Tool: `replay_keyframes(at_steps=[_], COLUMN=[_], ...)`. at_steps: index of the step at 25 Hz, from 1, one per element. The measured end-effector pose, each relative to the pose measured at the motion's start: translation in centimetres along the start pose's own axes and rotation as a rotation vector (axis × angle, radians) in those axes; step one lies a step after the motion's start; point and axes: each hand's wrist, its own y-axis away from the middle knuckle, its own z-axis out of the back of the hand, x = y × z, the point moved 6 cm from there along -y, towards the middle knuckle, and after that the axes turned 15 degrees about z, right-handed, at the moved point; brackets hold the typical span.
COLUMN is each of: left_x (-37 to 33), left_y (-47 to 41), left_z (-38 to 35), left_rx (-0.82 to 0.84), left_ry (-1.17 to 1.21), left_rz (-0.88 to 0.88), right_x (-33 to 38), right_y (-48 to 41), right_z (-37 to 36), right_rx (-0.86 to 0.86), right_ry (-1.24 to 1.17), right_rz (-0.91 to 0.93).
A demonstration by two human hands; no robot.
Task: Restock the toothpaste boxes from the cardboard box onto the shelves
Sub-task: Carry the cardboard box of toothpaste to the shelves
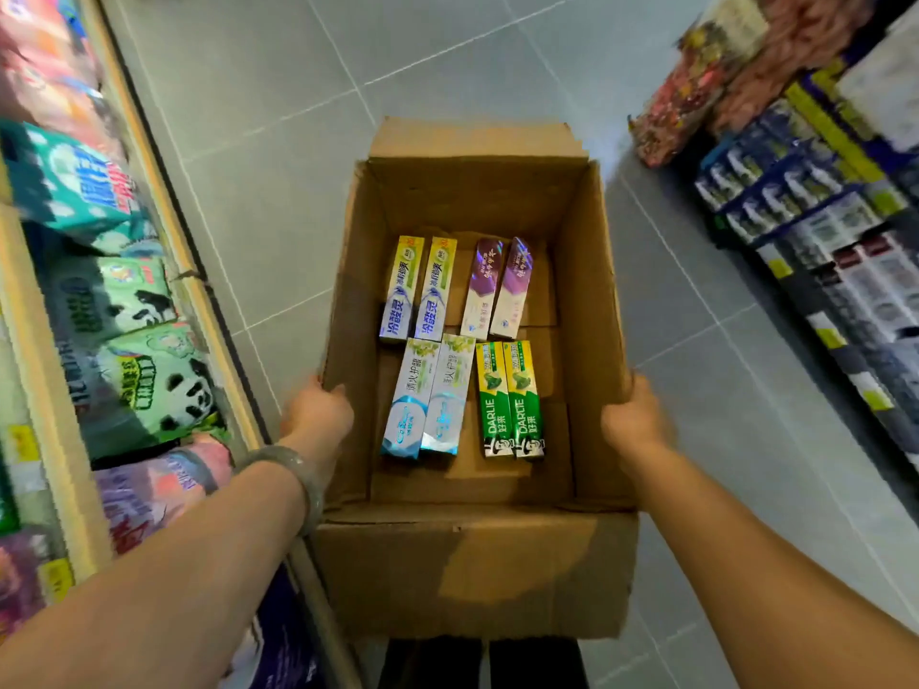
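An open cardboard box (462,569) is held in front of me over the grey tiled floor. My left hand (316,415) grips its left wall and my right hand (634,415) grips its right wall. Several toothpaste boxes lie flat on its bottom in pairs: two blue-and-yellow ones (417,288) at the back left, two purple-and-white ones (497,288) at the back right, two silver-and-light-blue ones (427,397) at the front left, and two green Darlie boxes (509,400) at the front right.
Shelves on the left (45,390) hold soft packs with panda prints and pink packs. Shelves on the right (840,251) hold dark blue and white boxed goods, with patterned bags (681,92) above. The tiled aisle (278,141) runs between them.
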Motion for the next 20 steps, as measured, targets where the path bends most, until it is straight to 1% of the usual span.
replay_keyframes(at_steps=[3,4,7,9,11,13,17,19,20], left_x=[-2.6,-3.5,-5.8,-6.6,-7.0,-6.8,-4.2,-2.4,-1.3], left_y=[4.7,6.5,12.3,16.6,22.3,27.7,38.8,44.5,48.3], left_z=[-1.2,-2.1,-6.2,-9.2,-13.9,-18.9,-29.2,-34.1,-37.5], left_rx=[0.009,0.035,0.115,0.132,0.140,0.170,0.161,0.225,0.249], left_ry=[-0.069,-0.085,-0.154,-0.255,-0.360,-0.384,-0.542,-0.563,-0.614], left_rz=[-0.106,-0.150,-0.337,-0.432,-0.523,-0.575,-0.713,-0.738,-0.768], right_x=[-5.2,-7.4,-14.8,-19.4,-25.7,-31.9,-44.3,-49.9,-53.7], right_y=[4.7,6.3,10.6,13.1,16.1,19.0,25.6,29.0,31.2], right_z=[3.8,4.9,7.6,8.8,10.5,12.1,14.9,16.1,16.9], right_rx=[-0.040,-0.057,-0.130,-0.175,-0.223,-0.254,-0.358,-0.440,-0.496], right_ry=[-0.105,-0.127,-0.218,-0.303,-0.388,-0.451,-0.618,-0.700,-0.743], right_rz=[-0.121,-0.162,-0.284,-0.345,-0.420,-0.511,-0.723,-0.798,-0.853])
